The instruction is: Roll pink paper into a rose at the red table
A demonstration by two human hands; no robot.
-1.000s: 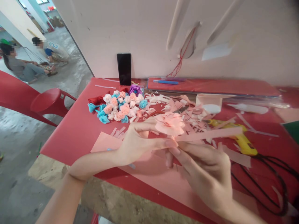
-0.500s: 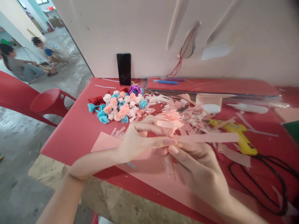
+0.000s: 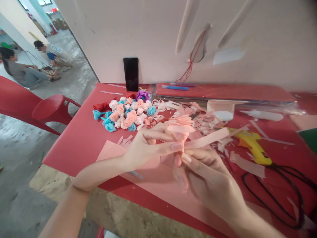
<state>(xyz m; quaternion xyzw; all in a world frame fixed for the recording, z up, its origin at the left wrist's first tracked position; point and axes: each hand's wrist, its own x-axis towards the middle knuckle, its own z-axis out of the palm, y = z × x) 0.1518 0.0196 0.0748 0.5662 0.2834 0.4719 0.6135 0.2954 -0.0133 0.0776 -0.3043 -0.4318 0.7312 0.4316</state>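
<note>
Head view: the left hand (image 3: 148,147) has its grip closed on a pink paper flower (image 3: 182,122), thumb and fingers around its narrowed base. The flower is held above the middle of the worktop (image 3: 76,135), in front of a heap of paper scraps (image 3: 170,105). The right hand (image 3: 213,175) pinches the flower's lower end just beneath the left thumb; its other fingers curl behind and are partly hidden, as is whatever lies inside the pinch. A pale pink strip (image 3: 208,138) runs out rightward from the base; where it joins is covered by the fingertips. A blurred pinkish shape hangs below the hands, too smeared to identify.

Under the left wrist a bluish stick (image 3: 137,174) shows only in part, and the forearms hide stretches of the large pink sheet (image 3: 158,185). A dark object (image 3: 194,115) among the scraps is mostly buried. The strip's far end reaches in front of the yellow glue gun (image 3: 255,145), whose nozzle is hard to make out. A green item (image 3: 308,142) is cut off by the right edge.
</note>
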